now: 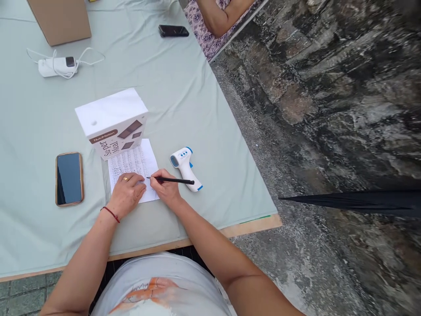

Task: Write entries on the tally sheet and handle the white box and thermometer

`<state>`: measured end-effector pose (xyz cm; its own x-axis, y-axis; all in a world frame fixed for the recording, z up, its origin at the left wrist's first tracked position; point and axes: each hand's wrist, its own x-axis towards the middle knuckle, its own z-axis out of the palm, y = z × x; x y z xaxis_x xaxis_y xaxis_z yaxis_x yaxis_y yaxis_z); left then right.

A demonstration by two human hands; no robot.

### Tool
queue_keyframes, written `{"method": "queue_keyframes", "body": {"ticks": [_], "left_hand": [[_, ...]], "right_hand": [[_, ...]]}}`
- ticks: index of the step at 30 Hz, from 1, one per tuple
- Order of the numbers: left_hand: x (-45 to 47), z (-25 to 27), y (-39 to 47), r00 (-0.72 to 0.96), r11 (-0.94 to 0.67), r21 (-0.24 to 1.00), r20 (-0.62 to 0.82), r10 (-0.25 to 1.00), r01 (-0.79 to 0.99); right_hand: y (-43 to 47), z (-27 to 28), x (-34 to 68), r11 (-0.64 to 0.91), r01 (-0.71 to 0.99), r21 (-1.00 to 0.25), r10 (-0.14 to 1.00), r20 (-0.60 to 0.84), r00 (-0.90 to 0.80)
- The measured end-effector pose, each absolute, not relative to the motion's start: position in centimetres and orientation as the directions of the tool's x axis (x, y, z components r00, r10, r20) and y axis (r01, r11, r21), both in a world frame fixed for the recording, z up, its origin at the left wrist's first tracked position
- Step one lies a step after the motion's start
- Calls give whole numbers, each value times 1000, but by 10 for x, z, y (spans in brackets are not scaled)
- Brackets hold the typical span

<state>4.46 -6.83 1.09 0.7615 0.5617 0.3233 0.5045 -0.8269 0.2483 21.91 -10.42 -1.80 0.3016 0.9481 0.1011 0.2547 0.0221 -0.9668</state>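
A sheet of paper (148,154) covered in small print lies on the table, its far edge against a white box (113,107) with brown pictures on its side. My left hand (129,192), wearing a ring and a red bracelet, rests on the paper with its fingers curled; whether anything is under them is hidden. In my right hand (166,188) is a black pen (176,180), its tip close to the paper. Just right of that hand lies a white and blue infrared thermometer (187,167).
A phone in a wooden-edged case (69,179) lies at left, and a black phone (173,30) at the back. Behind stand a white device with a cord (58,66) and a cardboard box (62,22). Another person's arm (217,19) is beyond the table edge.
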Motion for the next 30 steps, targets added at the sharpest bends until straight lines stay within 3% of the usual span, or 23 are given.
{"method": "queue_keyframes", "body": {"ticks": [12,30], "left_hand": [[47,6,-71,749,-818,275,331,574,505],[49,2,-75,747,-777,359,254,615,517]], "right_hand": [[-108,-15,222,38,351,-936,956,136,258],[-112,-15,222,1,310,-951,943,104,317]]}}
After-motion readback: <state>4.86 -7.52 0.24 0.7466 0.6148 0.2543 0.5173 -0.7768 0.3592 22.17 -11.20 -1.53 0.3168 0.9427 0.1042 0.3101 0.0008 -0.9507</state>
